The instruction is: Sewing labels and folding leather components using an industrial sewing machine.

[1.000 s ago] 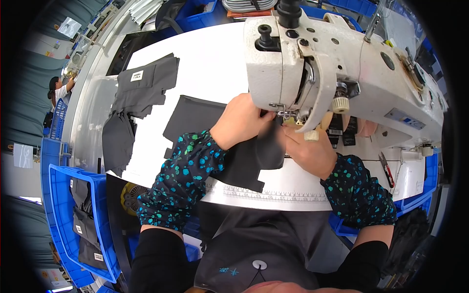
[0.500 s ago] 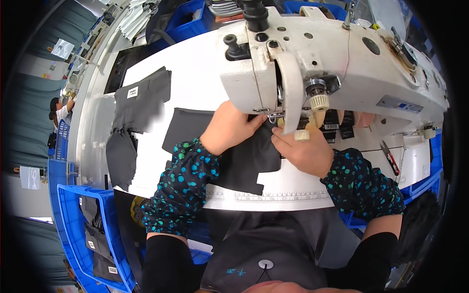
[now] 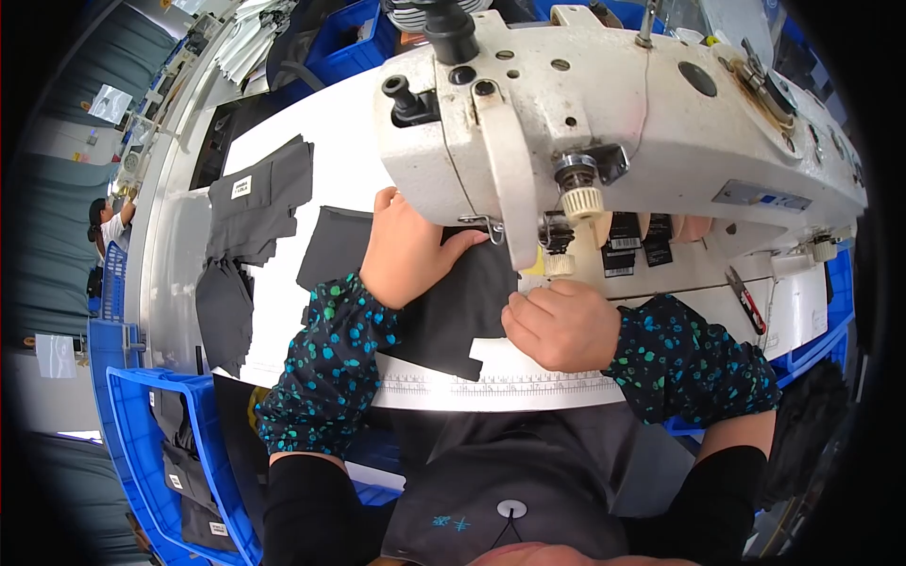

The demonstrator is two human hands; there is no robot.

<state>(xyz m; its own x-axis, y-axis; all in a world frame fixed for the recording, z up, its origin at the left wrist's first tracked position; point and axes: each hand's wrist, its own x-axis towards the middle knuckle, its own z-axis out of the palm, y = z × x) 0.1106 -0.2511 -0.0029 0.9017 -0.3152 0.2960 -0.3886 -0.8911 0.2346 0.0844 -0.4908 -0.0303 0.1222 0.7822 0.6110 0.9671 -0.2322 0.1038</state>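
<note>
A dark grey fabric piece [image 3: 453, 316] lies flat on the white table [image 3: 283, 311] under the head of a white industrial sewing machine [image 3: 604, 123]. My left hand [image 3: 406, 250] presses down on the fabric just left of the needle area. My right hand [image 3: 562, 325] rests curled on the fabric's right edge, in front of the needle. The needle itself is hidden behind the machine head.
A stack of dark cut pieces with a white label [image 3: 255, 208] lies at the table's left. A blue crate [image 3: 160, 453] with more pieces stands lower left. Red-handled snips [image 3: 746, 302] lie at right. A ruler strip [image 3: 491, 387] runs along the front edge. Another person [image 3: 109, 226] stands far left.
My head has leaned closer to the machine, so it fills more of the view. Both hands stay on the fabric at the needle; the right hand has curled nearer the front edge.
</note>
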